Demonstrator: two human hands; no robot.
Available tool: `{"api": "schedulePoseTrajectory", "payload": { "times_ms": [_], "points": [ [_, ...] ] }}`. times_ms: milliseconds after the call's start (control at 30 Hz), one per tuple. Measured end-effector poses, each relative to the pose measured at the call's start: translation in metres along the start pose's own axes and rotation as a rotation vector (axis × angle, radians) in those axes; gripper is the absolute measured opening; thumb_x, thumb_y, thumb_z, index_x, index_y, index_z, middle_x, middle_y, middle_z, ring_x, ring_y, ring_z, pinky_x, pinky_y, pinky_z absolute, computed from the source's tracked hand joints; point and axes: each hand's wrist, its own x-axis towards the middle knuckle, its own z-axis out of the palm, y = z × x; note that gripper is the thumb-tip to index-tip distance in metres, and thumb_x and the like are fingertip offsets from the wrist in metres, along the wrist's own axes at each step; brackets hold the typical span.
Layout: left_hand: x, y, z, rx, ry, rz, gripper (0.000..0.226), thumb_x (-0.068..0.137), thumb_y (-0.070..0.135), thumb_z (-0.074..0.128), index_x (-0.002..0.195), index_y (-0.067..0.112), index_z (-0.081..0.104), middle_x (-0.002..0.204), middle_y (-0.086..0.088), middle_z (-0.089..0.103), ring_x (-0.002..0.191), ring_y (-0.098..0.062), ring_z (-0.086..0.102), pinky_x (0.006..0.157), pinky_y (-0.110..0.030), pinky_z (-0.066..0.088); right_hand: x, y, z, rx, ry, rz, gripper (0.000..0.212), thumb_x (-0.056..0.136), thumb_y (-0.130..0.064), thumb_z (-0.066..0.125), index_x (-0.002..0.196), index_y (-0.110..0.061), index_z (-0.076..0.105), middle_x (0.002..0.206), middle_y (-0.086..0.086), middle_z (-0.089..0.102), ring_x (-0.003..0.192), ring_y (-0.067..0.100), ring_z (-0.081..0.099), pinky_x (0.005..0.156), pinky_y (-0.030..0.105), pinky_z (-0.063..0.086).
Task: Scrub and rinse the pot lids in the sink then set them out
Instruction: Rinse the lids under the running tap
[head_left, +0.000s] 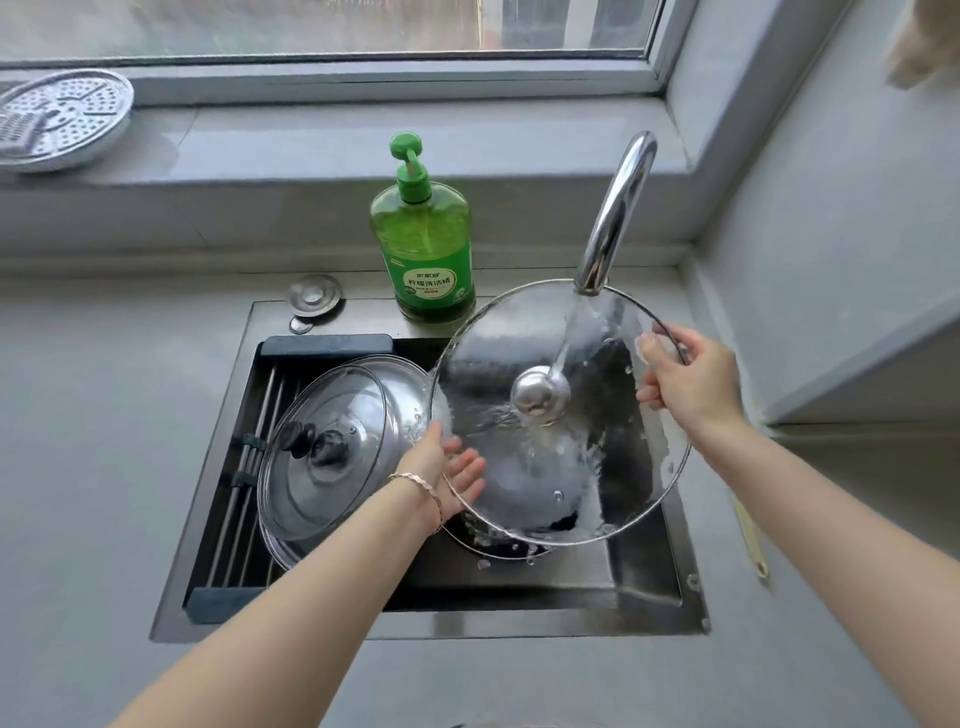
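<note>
A large glass lid with a round steel knob is tilted over the sink under the running faucet; water splashes over it. My right hand grips its rim at the upper right. My left hand lies against the lid's lower left side, fingers straight and seen through the glass. Left of it, a smaller glass lid with a black knob rests on a steel lid on the roll-up drying rack.
A green dish soap bottle stands behind the sink beside a steel drain plug. A perforated steamer tray sits on the window sill at far left. Grey counter surrounds the sink; a wall corner rises at right.
</note>
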Motion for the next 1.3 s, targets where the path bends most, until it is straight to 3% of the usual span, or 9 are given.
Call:
{"api": "schedulePoseTrajectory", "payload": {
  "times_ms": [300, 533, 667, 733, 800, 933, 1033, 1200, 1300],
  "points": [
    [-0.035, 0.055, -0.026, 0.112, -0.017, 0.417, 0.026, 0.099, 0.024, 0.043, 0.079, 0.008, 0.050, 0.064, -0.005, 0.070, 0.052, -0.015, 0.068, 0.047, -0.024, 0.053, -0.025, 0.049, 0.051, 0.190, -0.135, 0.334, 0.027, 0.100, -0.021, 0.038, 0.118, -0.005, 0.048, 0.067, 0.003, 0.041, 0.052, 0.013, 0.041, 0.045, 0.021, 0.039],
    [-0.076, 0.080, -0.032, 0.359, 0.019, 0.654, 0.023, 0.095, 0.015, 0.051, 0.081, -0.002, 0.057, 0.057, -0.009, 0.067, 0.048, -0.017, 0.066, 0.043, -0.026, 0.054, -0.065, 0.070, 0.116, 0.181, -0.432, 0.694, 0.020, 0.100, -0.023, 0.037, 0.096, -0.011, 0.052, 0.072, 0.009, 0.053, 0.052, 0.016, 0.055, 0.045, 0.024, 0.045],
    [-0.097, 0.076, -0.024, 0.469, 0.068, 0.765, 0.022, 0.092, 0.013, 0.055, 0.084, -0.007, 0.059, 0.063, -0.016, 0.066, 0.047, -0.017, 0.065, 0.042, -0.027, 0.054, -0.093, 0.058, 0.133, 0.189, -0.559, 0.784, 0.017, 0.097, -0.015, 0.038, 0.097, -0.004, 0.050, 0.079, 0.011, 0.055, 0.067, 0.019, 0.054, 0.067, 0.030, 0.050],
    [-0.107, 0.073, -0.021, 0.519, 0.077, 0.820, 0.024, 0.091, 0.012, 0.056, 0.085, -0.011, 0.059, 0.067, -0.020, 0.067, 0.051, -0.020, 0.066, 0.045, -0.031, 0.055, -0.099, 0.055, 0.141, 0.187, -0.575, 0.791, 0.019, 0.098, -0.015, 0.036, 0.108, -0.004, 0.047, 0.082, 0.012, 0.056, 0.070, 0.021, 0.056, 0.073, 0.034, 0.051],
    [-0.117, 0.073, -0.019, 0.546, 0.074, 0.873, 0.025, 0.089, 0.010, 0.057, 0.085, -0.014, 0.060, 0.070, -0.022, 0.068, 0.057, -0.026, 0.067, 0.047, -0.035, 0.055, -0.100, 0.048, 0.146, 0.178, -0.578, 0.781, 0.023, 0.096, -0.012, 0.036, 0.116, -0.004, 0.046, 0.083, 0.013, 0.056, 0.070, 0.022, 0.056, 0.063, 0.033, 0.052],
    [-0.132, 0.083, -0.027, 0.544, 0.057, 0.953, 0.024, 0.089, 0.010, 0.057, 0.081, -0.013, 0.061, 0.070, -0.021, 0.068, 0.060, -0.029, 0.068, 0.047, -0.037, 0.055, -0.093, 0.034, 0.152, 0.202, -0.536, 0.729, 0.015, 0.098, -0.016, 0.037, 0.110, -0.010, 0.045, 0.090, 0.016, 0.057, 0.078, 0.025, 0.057, 0.071, 0.036, 0.053],
    [-0.129, 0.099, -0.048, 0.508, 0.071, 0.977, 0.022, 0.090, 0.012, 0.057, 0.078, -0.005, 0.063, 0.063, -0.013, 0.069, 0.057, -0.023, 0.069, 0.048, -0.034, 0.056, -0.089, 0.023, 0.158, 0.178, -0.499, 0.673, 0.023, 0.099, -0.022, 0.037, 0.111, -0.008, 0.053, 0.088, 0.014, 0.057, 0.074, 0.024, 0.057, 0.061, 0.033, 0.052],
    [-0.097, 0.120, -0.108, 0.385, 0.242, 0.923, 0.021, 0.093, 0.018, 0.053, 0.077, 0.005, 0.059, 0.052, 0.000, 0.066, 0.044, -0.009, 0.063, 0.042, -0.020, 0.051, -0.085, 0.001, 0.165, 0.118, -0.410, 0.565, 0.021, 0.099, -0.024, 0.040, 0.104, -0.007, 0.051, 0.084, 0.010, 0.056, 0.068, 0.019, 0.055, 0.060, 0.030, 0.050],
    [-0.051, 0.119, -0.158, 0.382, 0.410, 0.749, 0.027, 0.095, 0.018, 0.048, 0.069, 0.011, 0.053, 0.040, 0.005, 0.059, 0.038, -0.007, 0.056, 0.049, -0.023, 0.051, -0.081, -0.016, 0.165, 0.148, -0.392, 0.441, 0.016, 0.098, -0.022, 0.045, 0.108, -0.010, 0.047, 0.081, 0.006, 0.058, 0.055, 0.014, 0.059, 0.049, 0.024, 0.047]
  ]
}}
